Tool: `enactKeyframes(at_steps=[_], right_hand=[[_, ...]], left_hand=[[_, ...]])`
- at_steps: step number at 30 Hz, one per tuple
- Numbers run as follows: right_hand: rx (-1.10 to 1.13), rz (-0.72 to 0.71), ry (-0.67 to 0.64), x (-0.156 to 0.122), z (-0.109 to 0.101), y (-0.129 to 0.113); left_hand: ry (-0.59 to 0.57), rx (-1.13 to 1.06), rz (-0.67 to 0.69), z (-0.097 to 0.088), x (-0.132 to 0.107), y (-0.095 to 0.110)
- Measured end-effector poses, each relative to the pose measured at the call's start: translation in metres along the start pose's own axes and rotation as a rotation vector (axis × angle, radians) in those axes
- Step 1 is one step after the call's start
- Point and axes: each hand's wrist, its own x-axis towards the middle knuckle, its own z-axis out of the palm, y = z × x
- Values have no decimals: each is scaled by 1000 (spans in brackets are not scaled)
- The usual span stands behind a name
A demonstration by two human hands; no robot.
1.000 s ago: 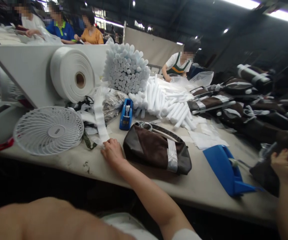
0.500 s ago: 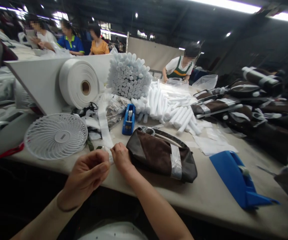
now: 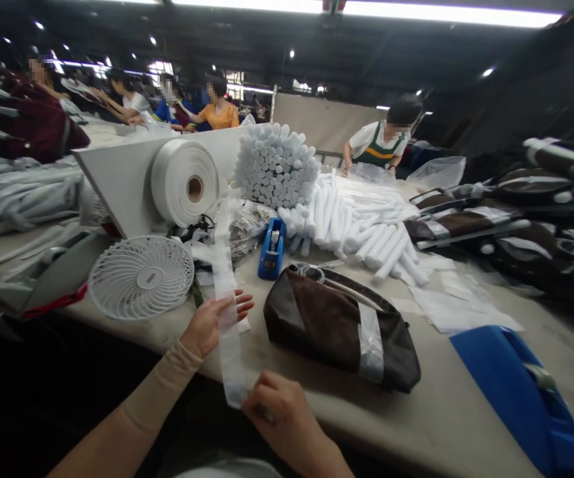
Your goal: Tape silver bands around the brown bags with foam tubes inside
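A translucent white plastic strip (image 3: 227, 352) runs from the big white roll (image 3: 177, 179) down past the table's front edge. My left hand (image 3: 207, 326) is under the strip, fingers stretched out behind it, so the film lies across them. At the lower end, my right hand (image 3: 284, 411) pinches the strip's corner between thumb and fingers. Right of the strip lies a dark brown bag (image 3: 326, 325) with a clear band around it. A small blue tape dispenser (image 3: 271, 251) stands behind, between strip and bag.
A white fan grille (image 3: 140, 279) lies at left. White rods (image 3: 334, 212) are piled at centre, with a bundle (image 3: 279, 166) standing behind. A large blue tape dispenser (image 3: 510, 392) is at right, brown bags (image 3: 466, 212) beyond. A co-worker (image 3: 379, 143) works across the table.
My right hand has moved toward me, drawing the strip's end down past the table edge. My left hand has opened and moved forward beneath the strip. The view has shifted left and up.
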Motion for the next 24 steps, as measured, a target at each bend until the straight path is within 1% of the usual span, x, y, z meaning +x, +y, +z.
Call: enactKeyframes(at_steps=[1, 2, 3, 4, 5, 7, 8, 9, 10, 11, 12, 14, 15, 16, 17, 18, 19, 20, 21, 22, 23, 24], right_hand=[[128, 96, -78, -14, -6, 0], [256, 189, -99, -25, -13, 0], [379, 267, -65, -32, -19, -1], [499, 326, 4, -36, -24, -2], [623, 371, 79, -37, -27, -4], [893, 433, 176, -30, -30, -8], [1018, 461, 219, -24, -29, -10], [1111, 494, 288, -19, -29, -11], [1161, 528, 385, -14, -28, -12], [1168, 548, 491, -12, -28, -13], [1146, 543, 585, -13, -29, -13], [1067, 458, 686, -21, -35, -12], [1027, 397, 706, -29, -39, -12], [996, 343, 705, -38, -43, -11], [984, 313, 666, -46, -46, -10], [993, 312, 587, -55, -49, -9], [1015, 338, 480, -61, -50, -7], [1040, 382, 371, -66, -49, -5], [1058, 435, 285, -69, -46, -3], [1067, 488, 254, -70, -42, 0], [1067, 534, 286, -70, -37, 3], [1064, 572, 361, -68, -32, 7]], left_hand=[[-10, 47, 46, 4, -1, -2], [-51, 104, 82, 9, -5, -6], [-123, 169, 102, 14, -13, -12], [-224, 241, 99, 19, -22, -20], [-348, 317, 68, 25, -34, -29], [-608, 480, -52, 34, -60, -51], [-709, 550, -117, 37, -72, -62], [-780, 598, -173, 38, -82, -72], [-817, 625, -210, 38, -90, -81], [-830, 649, -222, 36, -96, -87], [-822, 676, -210, 33, -98, -89], [-760, 749, -133, 25, -92, -85], [-684, 789, -60, 21, -85, -78], [-565, 817, 40, 18, -75, -70], [-417, 831, 152, 16, -62, -62], [-255, 827, 260, 15, -47, -53], [-119, 823, 343, 15, -31, -46], [-32, 809, 368, 18, -15, -40], [-3, 775, 322, 22, 1, -35], [-21, 728, 221, 27, 16, -32], [-59, 668, 82, 33, 30, -31], [-99, 608, -61, 39, 42, -30]])
